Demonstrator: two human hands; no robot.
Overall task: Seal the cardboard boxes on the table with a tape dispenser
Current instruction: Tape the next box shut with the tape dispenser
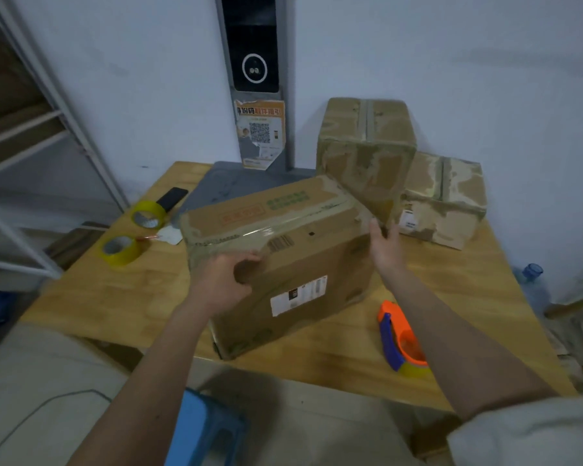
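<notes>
A large cardboard box [283, 250] with a white label stands tilted in the middle of the wooden table [115, 297], clear tape along its top edge. My left hand [226, 280] grips its near left side, thumb on the front face. My right hand [382, 243] holds its upper right corner. An orange and blue tape dispenser [401, 334] with yellowish tape lies on the table at the near right, under my right forearm and untouched. Two taped boxes sit behind: a tall one [367, 146] and a lower one [441, 203] to its right.
Two yellow tape rolls [149, 215] [120, 250] and a black phone [172, 197] lie at the table's left. A grey scanner stand [253, 79] rises at the back. Metal shelving [31, 136] is left, a blue stool [206, 428] below, a water bottle [532, 280] right.
</notes>
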